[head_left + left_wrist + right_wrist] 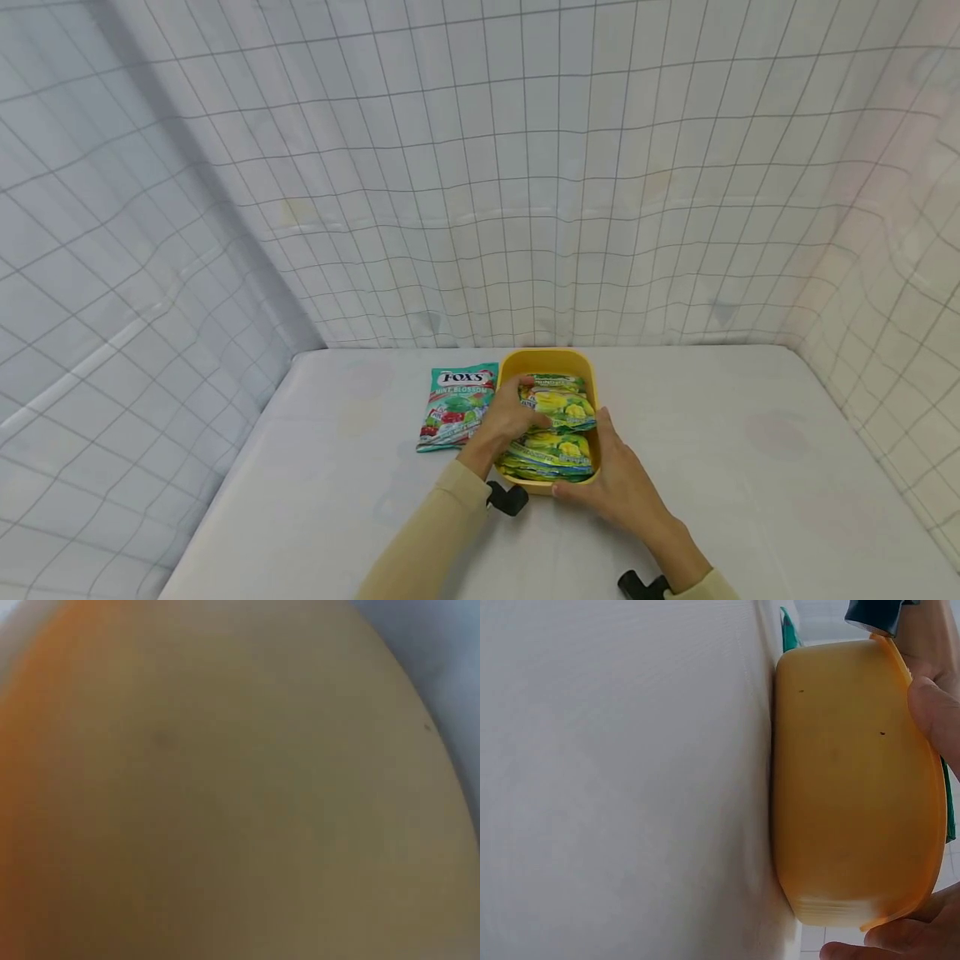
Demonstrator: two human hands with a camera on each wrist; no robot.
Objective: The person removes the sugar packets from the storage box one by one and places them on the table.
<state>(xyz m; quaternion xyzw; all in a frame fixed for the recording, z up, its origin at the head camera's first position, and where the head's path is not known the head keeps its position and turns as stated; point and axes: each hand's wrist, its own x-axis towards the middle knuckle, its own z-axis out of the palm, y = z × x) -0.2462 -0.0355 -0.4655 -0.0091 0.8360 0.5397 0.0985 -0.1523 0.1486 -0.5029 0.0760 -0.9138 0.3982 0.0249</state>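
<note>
A yellow plastic tub (546, 360) stands on the white table, holding several green and yellow candy bags (553, 454) with fruit prints. My left hand (508, 417) reaches over the tub's left side and grips the upper candy bag (558, 402) by its left end, between thumb and fingers. With my right hand (626, 483) I hold the tub at its front right corner, thumb at the front rim and fingers along the right side. The right wrist view shows the tub's outer wall (855, 780) close up. A blurred yellowish surface fills most of the left wrist view.
A teal FOX'S Mint Blossom candy bag (457, 404) lies flat on the table, close against the tub's left side. White sheeting with a grid net (525, 208) encloses the table (337, 500) at the back and both sides.
</note>
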